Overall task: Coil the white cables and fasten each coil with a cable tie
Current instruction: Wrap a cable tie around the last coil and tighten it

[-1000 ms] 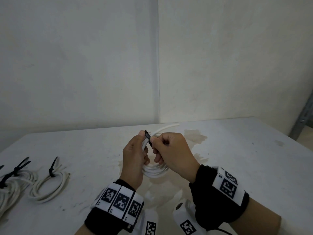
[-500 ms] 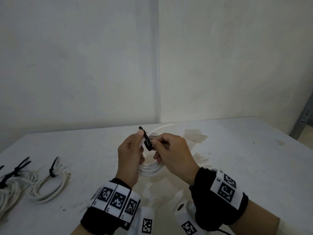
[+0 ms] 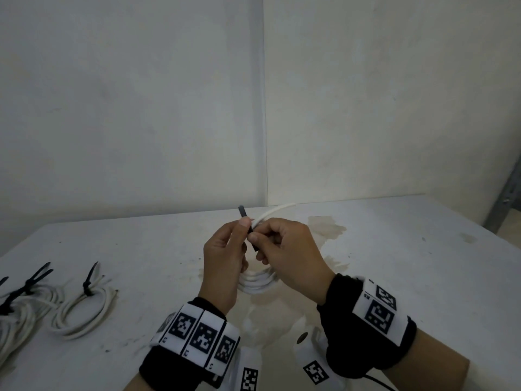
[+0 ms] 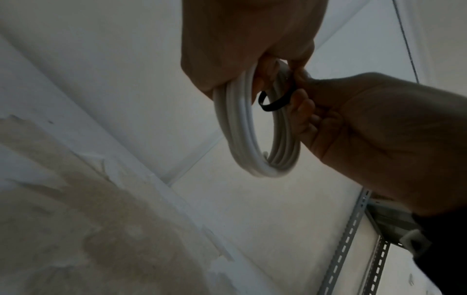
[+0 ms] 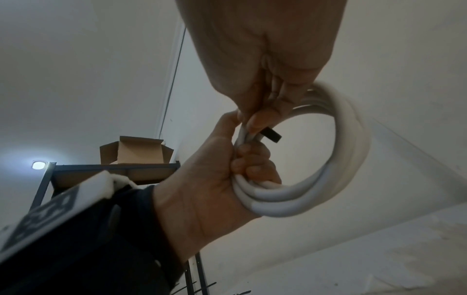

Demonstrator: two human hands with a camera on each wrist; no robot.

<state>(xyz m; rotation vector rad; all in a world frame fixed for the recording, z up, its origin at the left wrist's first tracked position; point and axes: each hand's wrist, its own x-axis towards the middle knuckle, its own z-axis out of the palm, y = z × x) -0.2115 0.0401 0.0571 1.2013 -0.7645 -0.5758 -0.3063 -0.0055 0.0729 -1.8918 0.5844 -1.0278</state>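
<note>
Fingers of left hand [image 3: 224, 266] and right hand [image 3: 293, 256] pinch one black plastic cable tie [image 3: 244, 221] around one white cable coil [image 3: 258, 283]; two tied white coils [image 3: 81, 311] lie lower left.

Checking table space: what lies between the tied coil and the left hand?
Head view: only bare table between tied coil and left hand.
</note>
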